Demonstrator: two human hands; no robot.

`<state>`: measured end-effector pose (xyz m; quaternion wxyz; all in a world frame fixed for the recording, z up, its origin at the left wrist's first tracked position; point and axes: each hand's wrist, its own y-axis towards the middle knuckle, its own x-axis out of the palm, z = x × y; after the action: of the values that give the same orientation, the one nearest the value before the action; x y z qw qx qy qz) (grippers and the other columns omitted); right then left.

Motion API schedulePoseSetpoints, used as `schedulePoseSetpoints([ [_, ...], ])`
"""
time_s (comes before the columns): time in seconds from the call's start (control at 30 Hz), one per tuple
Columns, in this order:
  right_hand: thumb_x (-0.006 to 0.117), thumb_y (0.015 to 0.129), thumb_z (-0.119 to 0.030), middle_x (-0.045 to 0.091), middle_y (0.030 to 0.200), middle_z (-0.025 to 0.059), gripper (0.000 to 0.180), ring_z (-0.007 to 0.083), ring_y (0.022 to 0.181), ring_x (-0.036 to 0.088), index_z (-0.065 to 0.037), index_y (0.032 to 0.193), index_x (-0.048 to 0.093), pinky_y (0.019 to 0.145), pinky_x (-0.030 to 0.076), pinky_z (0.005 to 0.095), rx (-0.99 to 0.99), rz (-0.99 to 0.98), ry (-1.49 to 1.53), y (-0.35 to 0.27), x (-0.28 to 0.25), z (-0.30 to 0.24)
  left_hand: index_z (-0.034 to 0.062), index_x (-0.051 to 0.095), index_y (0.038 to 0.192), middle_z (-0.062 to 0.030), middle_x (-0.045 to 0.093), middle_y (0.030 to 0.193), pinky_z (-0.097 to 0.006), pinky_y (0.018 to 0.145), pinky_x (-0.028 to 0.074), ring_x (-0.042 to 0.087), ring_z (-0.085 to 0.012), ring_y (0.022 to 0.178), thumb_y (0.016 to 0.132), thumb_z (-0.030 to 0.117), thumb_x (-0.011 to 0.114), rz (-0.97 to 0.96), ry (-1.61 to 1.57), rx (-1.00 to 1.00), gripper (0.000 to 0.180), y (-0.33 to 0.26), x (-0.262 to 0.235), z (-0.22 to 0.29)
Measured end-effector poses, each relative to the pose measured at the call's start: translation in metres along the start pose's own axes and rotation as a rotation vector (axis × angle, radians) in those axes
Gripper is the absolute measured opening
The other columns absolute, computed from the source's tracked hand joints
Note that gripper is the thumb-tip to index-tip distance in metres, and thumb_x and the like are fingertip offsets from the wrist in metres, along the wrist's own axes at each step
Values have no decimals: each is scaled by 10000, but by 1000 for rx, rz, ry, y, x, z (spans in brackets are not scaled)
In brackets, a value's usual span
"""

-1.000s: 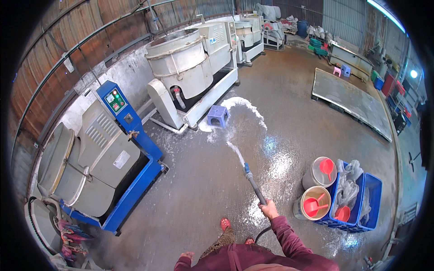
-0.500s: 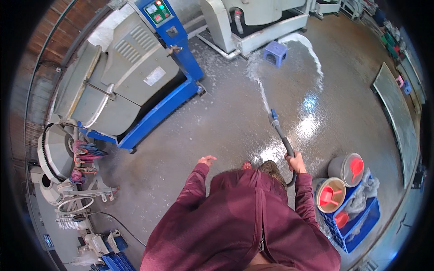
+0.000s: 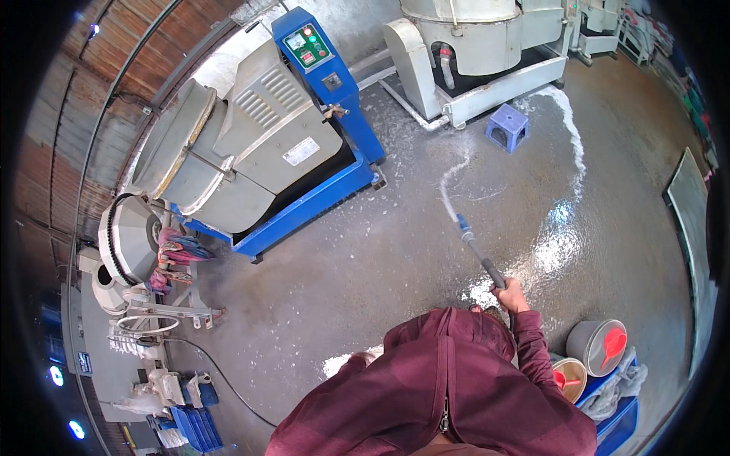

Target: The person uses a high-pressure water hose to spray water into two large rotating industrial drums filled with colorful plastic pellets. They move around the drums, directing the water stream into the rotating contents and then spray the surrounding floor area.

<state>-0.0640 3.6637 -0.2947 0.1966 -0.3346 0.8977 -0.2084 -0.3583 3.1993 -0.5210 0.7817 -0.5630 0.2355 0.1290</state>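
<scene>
My right hand (image 3: 511, 295) is closed round the dark grip of a hose (image 3: 493, 272). The hose has a blue-handled valve (image 3: 463, 223) near its outlet, and a stream of water (image 3: 450, 190) shoots from it to the wet floor ahead. Low beside my jacket, my left hand (image 3: 372, 353) is only partly in sight, its fingers mostly hidden. Past the stream stands a small purple plastic stool (image 3: 507, 128), with a band of white foam (image 3: 576, 144) on the floor to its right.
A grey machine on a blue frame (image 3: 304, 209) stands at left; another pale machine (image 3: 460, 45) is at the back. Round tubs (image 3: 589, 342) with red scoops sit by a blue crate (image 3: 620, 425) at right. A black cable (image 3: 220, 387) crosses the floor at lower left.
The view has swung left and up. The hose's stream now lands left of the stool, apart from it. My left hand has drawn back against my jacket from its outstretched position.
</scene>
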Motion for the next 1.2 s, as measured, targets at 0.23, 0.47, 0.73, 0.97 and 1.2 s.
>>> schedulePoseSetpoints([
  [0.23,539,713,-80,518,586,27,101,99,521,458,-7,777,567,492,380,262,-159,-11,-80,11,-22,-9,122,598,1057,-79,634,975,-353,738,485,605,-262,895,792,254,533,-39,-371,228,303,-27,34,30],
  [0.47,499,692,-26,567,649,62,169,111,607,516,-12,843,575,585,428,266,-219,7,-4,-15,-46,8,266,620,996,-85,624,973,-354,766,475,598,-255,922,776,280,525,144,-19,35,240,-70,-1,179],
  [0.73,507,656,-34,528,601,77,162,141,582,493,17,800,560,566,420,298,-161,-126,-101,-18,-51,16,265,505,1176,-69,658,803,-320,643,522,642,-159,677,737,173,584,295,-149,-322,455,-76,11,100],
  [0.97,521,717,-52,460,497,31,112,106,366,419,17,802,542,336,311,271,16,-305,-18,7,-9,83,183,457,1214,-43,616,713,-268,468,482,563,-135,537,805,119,520,283,-215,-202,419,-136,11,70],
  [1.2,537,718,-41,399,467,-3,78,95,337,364,-3,784,521,315,271,245,380,-573,-69,7,39,22,240,484,1187,-49,646,695,-281,542,514,628,-141,636,752,86,560,374,-514,-472,468,-181,44,5],
])
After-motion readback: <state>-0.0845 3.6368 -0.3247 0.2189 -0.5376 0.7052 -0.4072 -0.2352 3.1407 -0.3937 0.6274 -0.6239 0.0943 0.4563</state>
